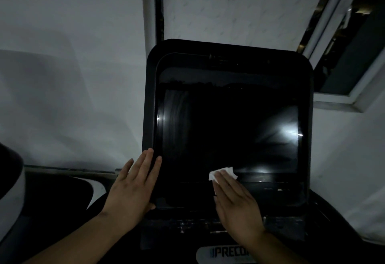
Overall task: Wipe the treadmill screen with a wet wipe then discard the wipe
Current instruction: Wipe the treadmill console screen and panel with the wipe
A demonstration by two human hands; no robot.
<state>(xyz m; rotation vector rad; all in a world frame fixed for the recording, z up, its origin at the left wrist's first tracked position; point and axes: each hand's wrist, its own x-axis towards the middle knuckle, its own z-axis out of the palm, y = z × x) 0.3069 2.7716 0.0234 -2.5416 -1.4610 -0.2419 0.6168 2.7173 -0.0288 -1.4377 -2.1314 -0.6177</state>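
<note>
Dim room; right hand [235, 203] fingers flat, pressing wet wipe [223, 173] on treadmill screen [229, 130]; left hand [133, 186] flat on bezel — holding nothing.

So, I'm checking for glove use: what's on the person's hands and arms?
Nothing visible. The left hand and right hand are bare, with no gloves, rings or watch showing. Both forearms are bare to the picture's edge, with no sleeves in view.

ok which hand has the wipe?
The right hand: its flat fingers press the white wet wipe against the lower part of the treadmill screen. The left hand is bare, resting on the screen's left frame edge.
</note>
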